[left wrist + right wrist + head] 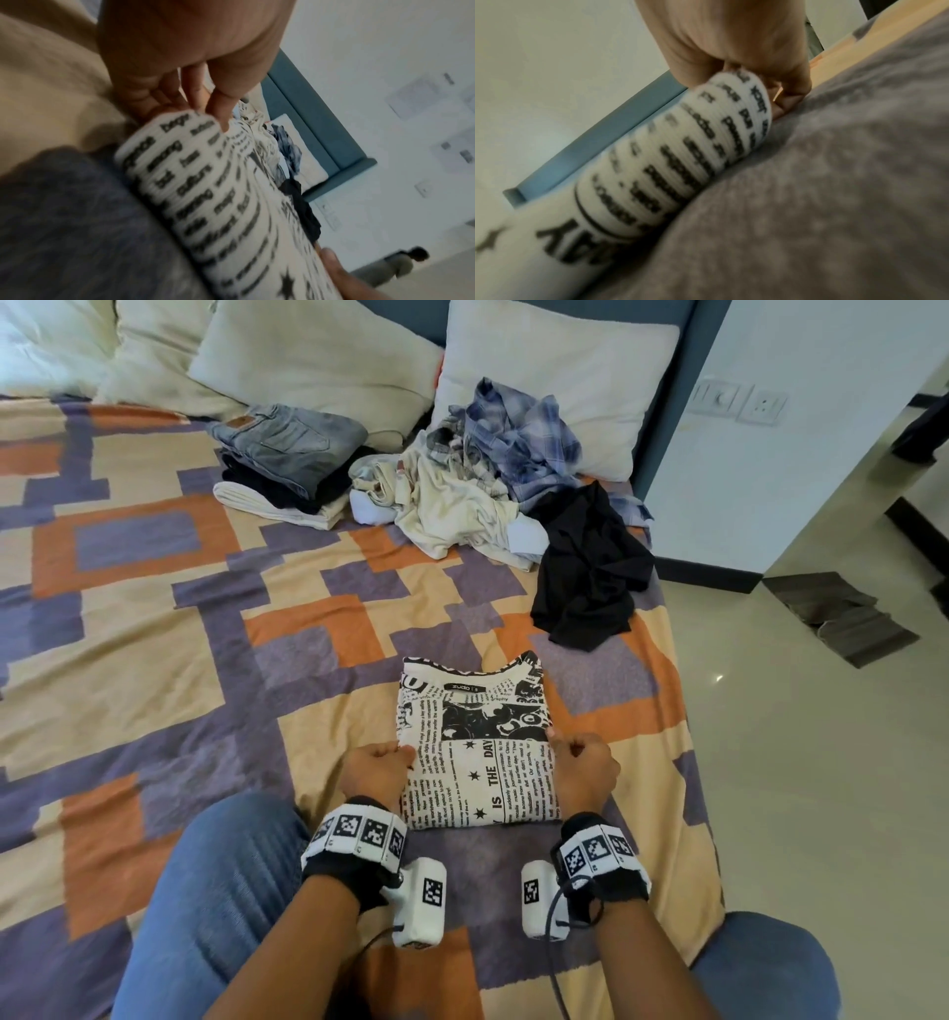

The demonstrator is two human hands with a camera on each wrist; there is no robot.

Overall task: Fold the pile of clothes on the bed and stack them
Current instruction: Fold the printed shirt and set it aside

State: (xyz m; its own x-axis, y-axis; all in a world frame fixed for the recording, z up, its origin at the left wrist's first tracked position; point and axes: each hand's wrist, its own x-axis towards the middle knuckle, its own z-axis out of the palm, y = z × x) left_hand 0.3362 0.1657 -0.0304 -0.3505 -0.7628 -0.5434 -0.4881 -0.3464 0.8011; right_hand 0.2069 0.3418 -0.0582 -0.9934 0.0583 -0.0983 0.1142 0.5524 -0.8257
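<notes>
Bed w/ orange, purple and cream block-pattern bedspread (154, 588); glossy tiled floor (801, 762) at right. Folded black-and-white newsprint T-shirt (477, 737) near front edge; left hand (377, 770) & right hand (583, 770) pinch its sides. Unfolded clothes heap (488, 480) and folded stack (287, 459) by cream pillows (318, 367).

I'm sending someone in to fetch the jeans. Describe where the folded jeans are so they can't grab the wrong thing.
Start at the cream pillows at the head of the bed. In front of them sits a neat stack of folded clothes, left of the crumpled pile. The pale blue-grey jeans lie on top of that stack, showing a tan waistband patch, above a dark item and a cream one.
</notes>
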